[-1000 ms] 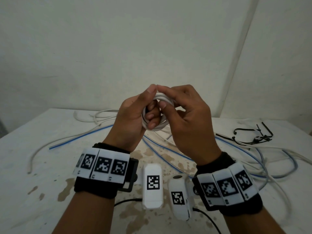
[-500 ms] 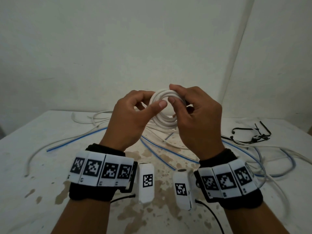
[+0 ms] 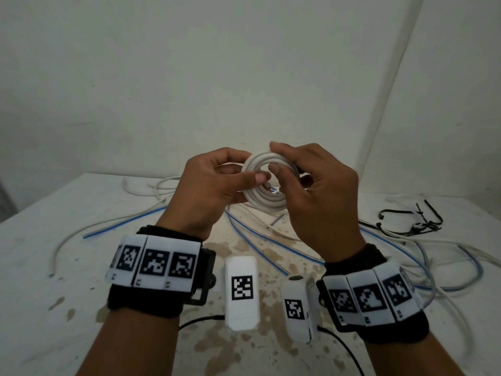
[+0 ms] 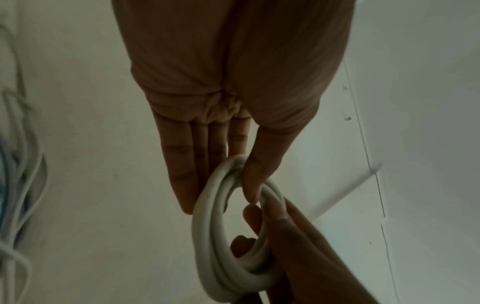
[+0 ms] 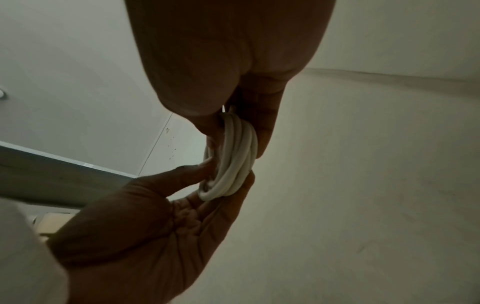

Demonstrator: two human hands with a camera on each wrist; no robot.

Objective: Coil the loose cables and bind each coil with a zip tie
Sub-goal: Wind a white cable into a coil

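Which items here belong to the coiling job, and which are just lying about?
In use: white cable coil, pinched by left hand and right hand.
Still to do: loose white and blue cables; black zip ties.
Lying about: none apparent on stained table.

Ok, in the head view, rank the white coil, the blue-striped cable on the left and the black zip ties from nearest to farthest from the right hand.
1. White coil: pinched in the right hand, held up at centre with the left hand.
2. Black zip ties: on the table, off to the right.
3. Blue-striped cable: on the table, left, beyond the left hand.
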